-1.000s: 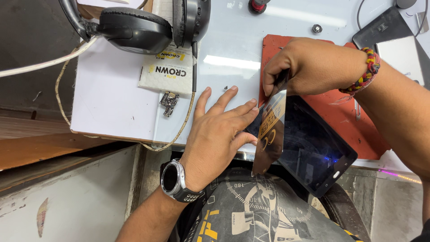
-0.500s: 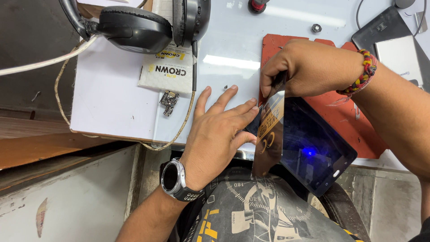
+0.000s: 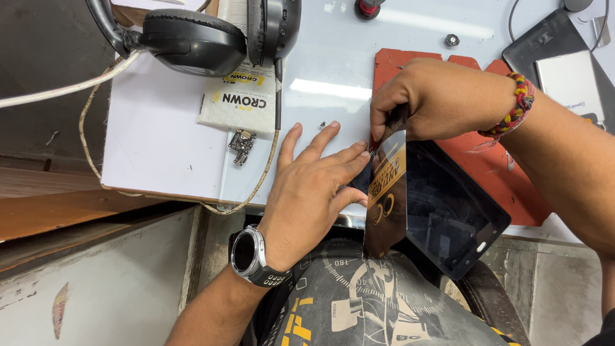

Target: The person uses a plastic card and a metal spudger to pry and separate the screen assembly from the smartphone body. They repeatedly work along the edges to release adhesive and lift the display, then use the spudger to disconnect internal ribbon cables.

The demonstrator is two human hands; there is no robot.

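The right hand (image 3: 442, 99) pinches the top edge of a dark protective film (image 3: 386, 192), lifted off the tablet (image 3: 448, 211) just below it. The left hand (image 3: 314, 192) lies flat and open, fingertips bracing the tablet's near edge. A hasty pull could crease the film or shift the tablet toward the counter (image 3: 160, 141) edge.

Scene brightly, evenly lit from overhead. Glare streak seen on white worktop (image 3: 333, 90) at 12 o'clock. Soft shadows cast under hands. Dark tablet screen (image 3: 448, 205) faintly reflective. Focus sharp; slight edge distortion noted.

A dark tablet (image 3: 448, 211) lies flat, its printed protective film (image 3: 387, 186) lifted upright.
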